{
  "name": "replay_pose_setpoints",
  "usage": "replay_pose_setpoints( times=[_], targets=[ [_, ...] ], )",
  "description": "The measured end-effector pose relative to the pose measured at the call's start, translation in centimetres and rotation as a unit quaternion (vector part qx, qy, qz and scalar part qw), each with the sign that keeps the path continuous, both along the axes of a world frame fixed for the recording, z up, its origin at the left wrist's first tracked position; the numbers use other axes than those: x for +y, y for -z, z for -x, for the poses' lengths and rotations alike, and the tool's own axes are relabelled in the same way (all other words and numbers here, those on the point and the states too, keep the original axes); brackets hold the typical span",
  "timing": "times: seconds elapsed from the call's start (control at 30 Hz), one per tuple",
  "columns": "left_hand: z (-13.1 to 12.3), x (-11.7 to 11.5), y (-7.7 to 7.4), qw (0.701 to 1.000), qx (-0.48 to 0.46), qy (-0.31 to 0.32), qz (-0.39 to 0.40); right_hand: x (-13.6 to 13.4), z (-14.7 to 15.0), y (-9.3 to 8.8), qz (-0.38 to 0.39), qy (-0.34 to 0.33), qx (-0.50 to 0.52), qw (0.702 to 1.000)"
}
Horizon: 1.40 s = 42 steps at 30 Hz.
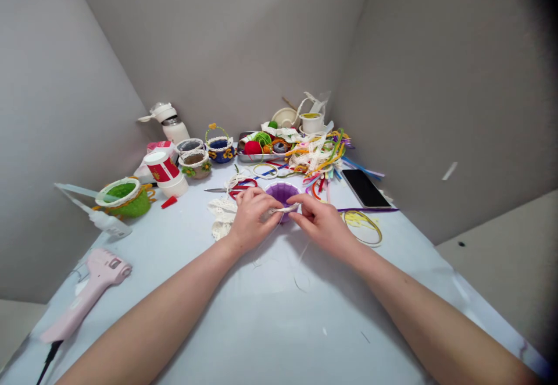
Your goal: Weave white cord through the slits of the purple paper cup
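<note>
Both my hands meet at the table's middle over a small purple cup (282, 191). My left hand (253, 217) and my right hand (320, 220) each pinch one end of a short strip of white lace trim (284, 210), stretched between their fingertips against the cup's near side. More white lace (221, 215) lies bunched just left of my left hand. Scissors with red handles (235, 187) lie behind that hand.
A pink glue gun (93, 286) lies at the near left. A green-wrapped cup (124, 198), a red-and-white cup (165, 171), small decorated baskets (220, 146), a metal tray of yarn (261, 148), a heap of colored strips (322, 155) and a phone (365, 189) crowd the far side.
</note>
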<state>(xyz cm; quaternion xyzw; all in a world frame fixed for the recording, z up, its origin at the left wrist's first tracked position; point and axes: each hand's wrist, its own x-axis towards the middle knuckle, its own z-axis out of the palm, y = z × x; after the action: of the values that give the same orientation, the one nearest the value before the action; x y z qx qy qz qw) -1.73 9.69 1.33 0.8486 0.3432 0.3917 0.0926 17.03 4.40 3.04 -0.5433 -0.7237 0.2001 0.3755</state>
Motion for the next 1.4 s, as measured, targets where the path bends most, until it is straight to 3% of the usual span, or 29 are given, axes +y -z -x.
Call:
replay_pose_setpoints(
  times=[0.2, 0.3, 0.4, 0.47, 0.7, 0.9, 1.1, 1.4],
  targets=[
    [0.0, 0.0, 0.0, 1.000, -0.016, -0.001, -0.026, 1.7, -0.7, 1.2, -0.024, -0.028, -0.008, 0.999],
    [0.1, -0.2, -0.1, 0.998, -0.049, -0.045, -0.010, 2.0, -1.3, 1.6, -0.026, -0.045, 0.007, 0.999],
    [0.1, -0.5, 0.0, 0.990, -0.073, -0.091, 0.073, 2.1, -1.7, 1.7, -0.029, -0.054, 0.023, 0.998],
    [0.2, -0.6, 0.1, 0.983, -0.082, -0.089, 0.141, 2.1, -1.8, 1.7, -0.030, -0.055, 0.029, 0.998],
    [0.7, 0.2, -0.8, 0.925, -0.123, 0.023, 0.358, 1.9, -1.8, 1.6, -0.022, -0.058, 0.033, 0.998],
    [1.7, 0.9, -2.0, 0.957, -0.086, 0.075, 0.265, 2.0, -1.9, 1.7, -0.021, -0.061, 0.026, 0.998],
    [1.8, 0.9, -2.0, 0.980, 0.004, 0.112, 0.164, 2.0, -1.9, 1.6, -0.026, -0.073, 0.027, 0.997],
    [1.3, 0.5, -1.5, 0.995, 0.023, 0.069, 0.074, 2.1, -1.9, 1.6, -0.022, -0.070, 0.021, 0.997]
  ],
)
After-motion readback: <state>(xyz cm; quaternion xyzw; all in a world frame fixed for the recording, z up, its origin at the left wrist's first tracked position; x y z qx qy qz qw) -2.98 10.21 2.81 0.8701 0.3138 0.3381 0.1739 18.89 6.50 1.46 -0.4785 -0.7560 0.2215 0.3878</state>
